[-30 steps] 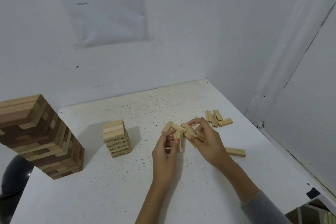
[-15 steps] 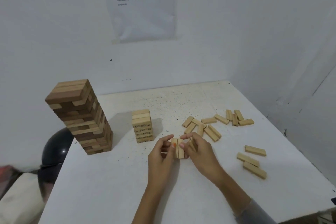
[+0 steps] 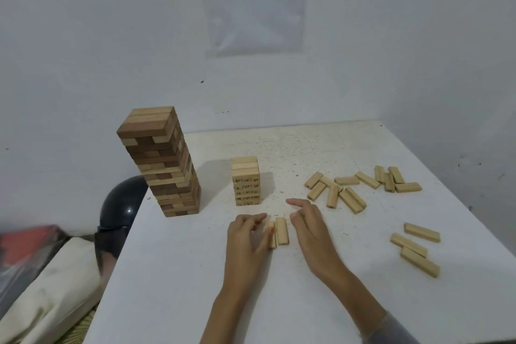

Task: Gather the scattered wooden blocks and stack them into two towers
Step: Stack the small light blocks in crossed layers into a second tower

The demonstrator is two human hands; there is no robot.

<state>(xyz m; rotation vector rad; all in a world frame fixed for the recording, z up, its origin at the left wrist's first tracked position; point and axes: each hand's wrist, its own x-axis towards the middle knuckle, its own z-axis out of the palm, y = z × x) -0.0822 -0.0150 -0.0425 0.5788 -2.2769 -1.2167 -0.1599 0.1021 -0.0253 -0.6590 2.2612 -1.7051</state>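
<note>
Two pale wooden blocks (image 3: 281, 231) lie side by side on the white table (image 3: 195, 274), just in front of me. My left hand (image 3: 245, 237) curls round the left one, thumb on its side. My right hand (image 3: 310, 227) rests just right of them, fingers loose, holding nothing. A short pale tower (image 3: 245, 181) stands behind the hands. Left of it rises a tall tower of mixed brown blocks (image 3: 164, 165). Several loose blocks (image 3: 349, 190) lie scattered at the right, and three more (image 3: 416, 246) sit near the right edge.
A black rounded helmet-like object (image 3: 122, 204) and a cream cloth bag (image 3: 42, 288) sit off the table's left edge. White walls close in behind and to the right, with a printed sheet (image 3: 254, 3) on the back wall.
The view swung left. Both hands brought the blocks down from the scattered pile to the table in front; my right hand has let go and moved slightly right.
</note>
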